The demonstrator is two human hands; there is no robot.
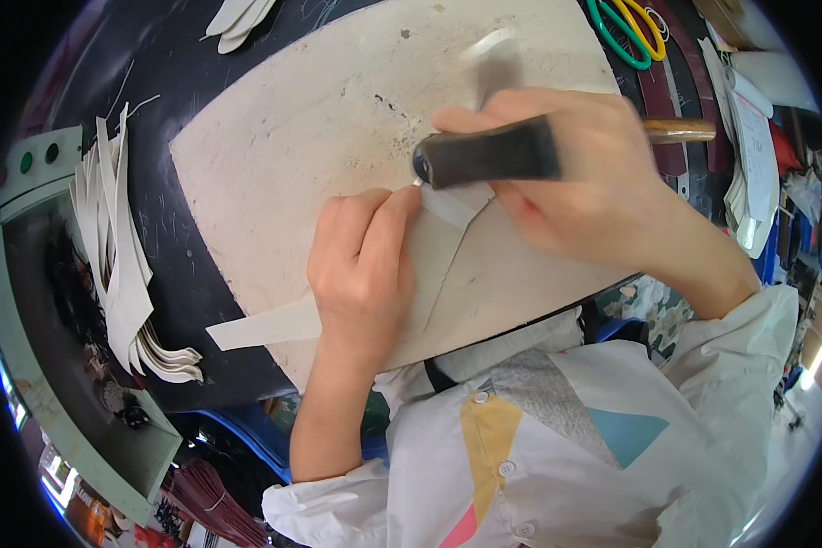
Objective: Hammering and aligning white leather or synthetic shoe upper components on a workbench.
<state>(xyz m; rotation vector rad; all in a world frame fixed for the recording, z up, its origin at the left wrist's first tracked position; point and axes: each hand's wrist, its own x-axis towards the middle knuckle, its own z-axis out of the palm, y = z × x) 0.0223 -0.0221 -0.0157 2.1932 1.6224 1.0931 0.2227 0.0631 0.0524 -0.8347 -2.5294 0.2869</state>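
Note:
My left hand (361,269) presses flat on a pale cut strip of material (265,327) that lies across a cream work board (320,119). My right hand (584,178) grips a tool with a thick black handle (493,153), its end down on the strip right by my left fingertips. Part of the strip is hidden under my left hand. A blurred pale piece (495,57) shows just above my right hand.
A stack of white cut pieces (123,265) lies on the dark table at the left, with more pieces (237,18) at the top. Green and yellow scissors (626,27), a wooden-handled tool (680,131) and papers (753,155) sit at the right. A green machine (41,301) stands at the far left.

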